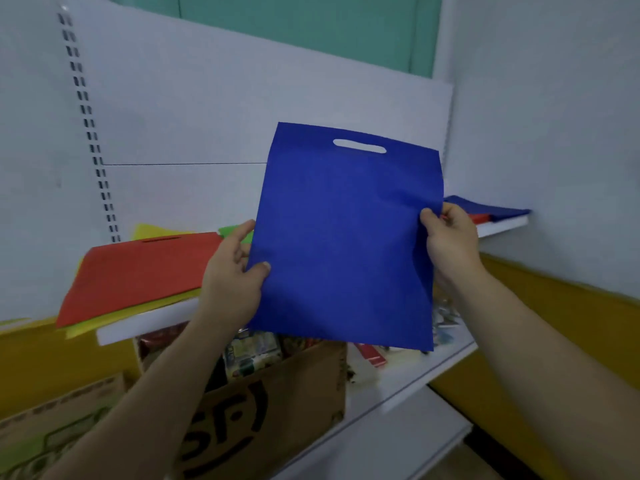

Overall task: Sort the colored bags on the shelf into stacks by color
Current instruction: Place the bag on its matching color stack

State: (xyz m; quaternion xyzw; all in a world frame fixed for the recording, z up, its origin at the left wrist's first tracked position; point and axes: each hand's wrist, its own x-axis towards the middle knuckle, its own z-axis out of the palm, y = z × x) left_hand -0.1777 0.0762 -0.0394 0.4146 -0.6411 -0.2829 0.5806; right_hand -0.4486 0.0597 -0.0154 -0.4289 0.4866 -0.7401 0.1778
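Head view: blue bag (pixel 343 237), flat, cut-out handle uppermost, held upright in front of the white shelf (pixel 145 323); left hand (pixel 235 275) pinches its left edge, right hand (pixel 450 242) pinches its right edge; red bag (pixel 138 271) lies on the shelf over yellow bag (pixel 152 230); green bag (pixel 232 232) behind; further blue bag (pixel 491 207) at the shelf's right end; cardboard box (pixel 277 403) below.

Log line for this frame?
left hand, right hand: grip held blue bag upright | shelf left: red bag atop yellow bag | right: shelved blue bag
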